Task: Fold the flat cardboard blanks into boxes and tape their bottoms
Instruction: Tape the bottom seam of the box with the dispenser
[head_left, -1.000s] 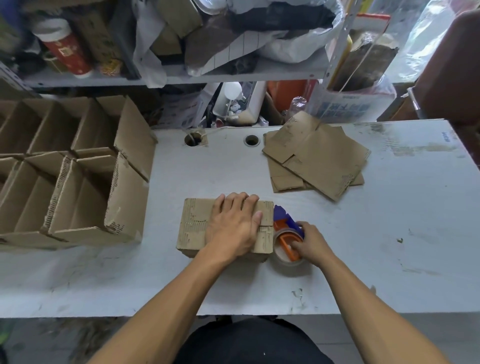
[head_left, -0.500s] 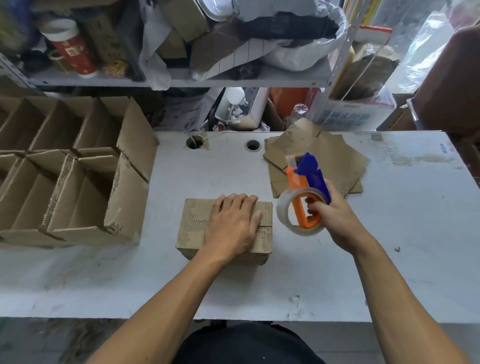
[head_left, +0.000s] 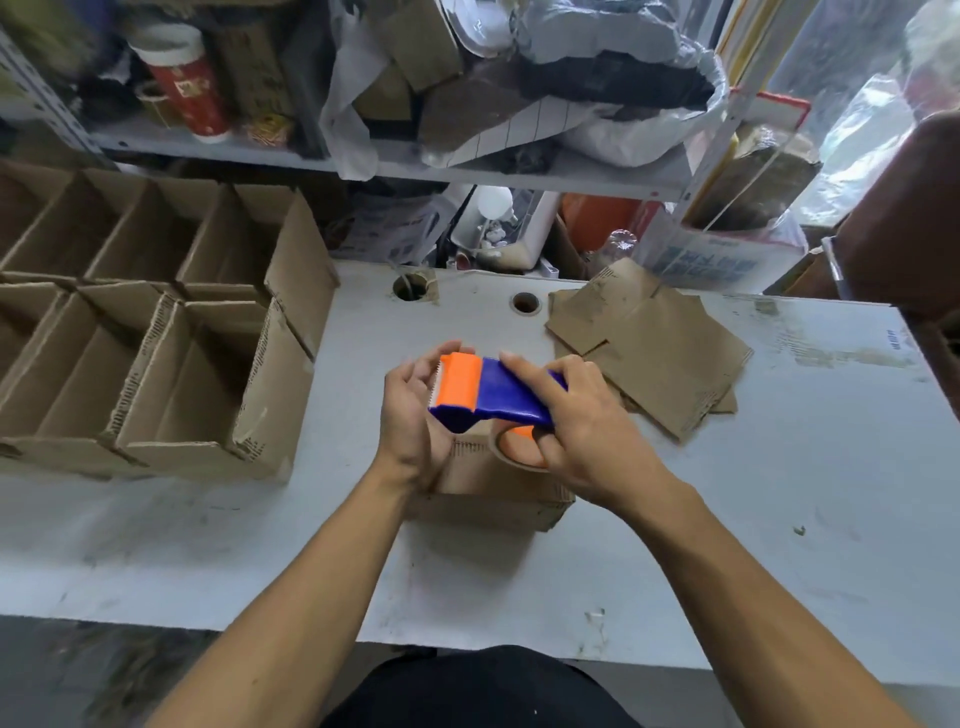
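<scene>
I see the small box (head_left: 498, 483) sitting bottom-up at the middle of the table (head_left: 779, 519), and I think it is light and bendy, so I would press on its flaps, not squeeze. Just above it my right hand (head_left: 587, 441) grips the tape gun (head_left: 493, 397), fingers through its handle. My left hand (head_left: 410, 410), at 9 o'clock of the gun, curls at its orange end, and flat blanks (head_left: 660, 358) wait at 2 o'clock

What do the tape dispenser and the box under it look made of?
Tape dispenser: moulded plastic by the look, glossy orange and blue with highlights. Box: brown corrugated cardboard, matte; fluting shows along the cut edges of the finished boxes beside it.
</scene>
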